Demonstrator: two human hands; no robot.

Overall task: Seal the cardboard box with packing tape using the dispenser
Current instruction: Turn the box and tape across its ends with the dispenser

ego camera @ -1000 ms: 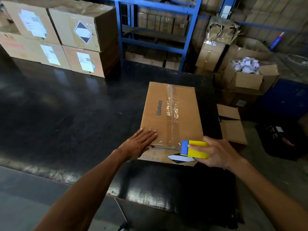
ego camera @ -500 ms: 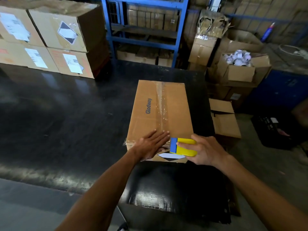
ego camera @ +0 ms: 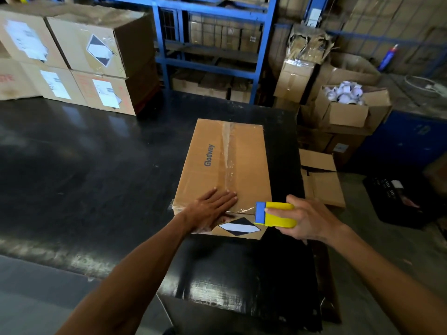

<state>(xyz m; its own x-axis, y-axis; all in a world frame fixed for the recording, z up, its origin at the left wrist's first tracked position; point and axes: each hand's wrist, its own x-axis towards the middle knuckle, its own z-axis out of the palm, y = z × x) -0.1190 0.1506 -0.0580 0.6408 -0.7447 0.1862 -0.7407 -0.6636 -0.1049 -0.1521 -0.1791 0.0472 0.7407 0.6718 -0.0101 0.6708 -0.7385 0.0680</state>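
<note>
A: Since 1 second ago, the yellow-and-blue handheld tape dispenser (ego camera: 275, 214) has slid from the middle of the near edge toward 3 o'clock, and now sits at the box's near right corner.

B: And the other hand?

A: The left hand (ego camera: 212, 209) has crept in from the left and lies flat, fingers (ego camera: 226, 195) spread, on the brown rectangular cardboard box (ego camera: 205, 163) at its near edge, gripping nothing, just pressing down. The right hand (ego camera: 304, 218) is wrapped tight around the dispenser's yellow body.

B: Where is the box?

A: On the black glossy worktable (ego camera: 84, 165), toward its right side, long axis running from 6 to 12 o'clock, with the printed word Glodway reading along it.

B: How much is sealed?

A: 1 strip of clear packing tape (ego camera: 227, 153) runs down the centre seam from the far edge to the near one. A second, shiny band (ego camera: 242, 209) crosses the near edge between the left hand and the dispenser. It looks like that cross strip is nearly laid.

B: What remains?

A: Judging from this, tearing the tape at the corner and smoothing it. Whether the far edge has a cross strip, I cannot tell. A black-and-white diamond label (ego camera: 239, 228) sits on the near face, just below the tape.
</note>
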